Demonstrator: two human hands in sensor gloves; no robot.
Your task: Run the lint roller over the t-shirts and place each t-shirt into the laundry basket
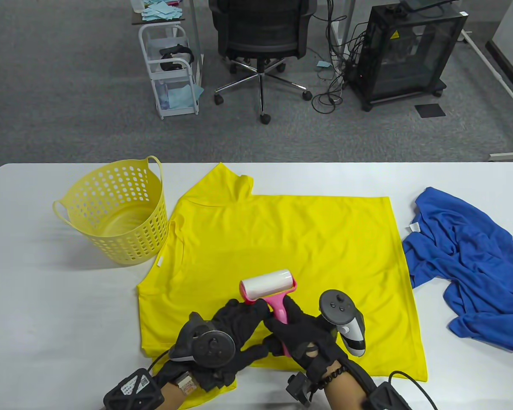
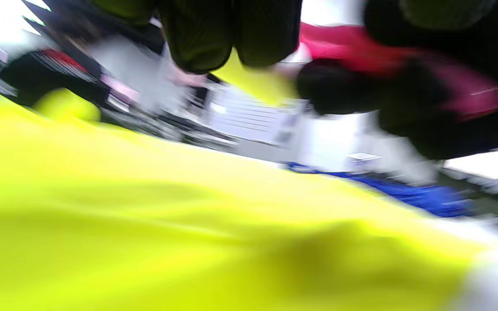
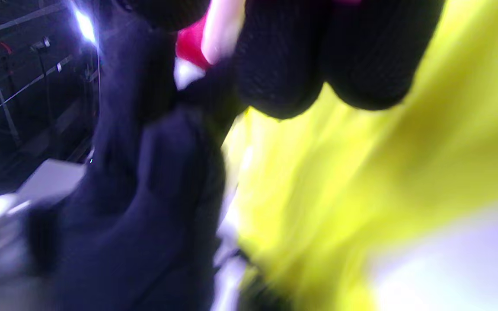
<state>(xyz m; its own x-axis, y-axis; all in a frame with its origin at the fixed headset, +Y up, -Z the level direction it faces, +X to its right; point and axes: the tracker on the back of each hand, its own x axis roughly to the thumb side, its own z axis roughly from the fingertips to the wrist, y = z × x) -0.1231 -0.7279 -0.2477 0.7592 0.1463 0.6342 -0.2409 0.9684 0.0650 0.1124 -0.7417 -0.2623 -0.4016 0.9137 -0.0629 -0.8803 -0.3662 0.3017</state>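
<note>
A yellow t-shirt (image 1: 282, 239) lies spread flat in the middle of the white table (image 1: 47, 307). On its near part stands a lint roller (image 1: 268, 289) with a white roll and a pink handle. My right hand (image 1: 301, 331) grips that handle. My left hand (image 1: 235, 329) lies with fairly straight fingers on the shirt, touching the handle from the left. A crumpled blue t-shirt (image 1: 466, 265) lies at the right. A yellow laundry basket (image 1: 115, 213) with nothing in it stands at the left. Both wrist views are blurred, showing yellow fabric (image 2: 188, 237) and the pink roller (image 2: 352, 43).
Beyond the table's far edge, on grey carpet, stand an office chair (image 1: 260, 38), a white trolley (image 1: 171, 72) and a black cabinet (image 1: 406, 51) with cables. Bare table shows at the front left and between the two shirts.
</note>
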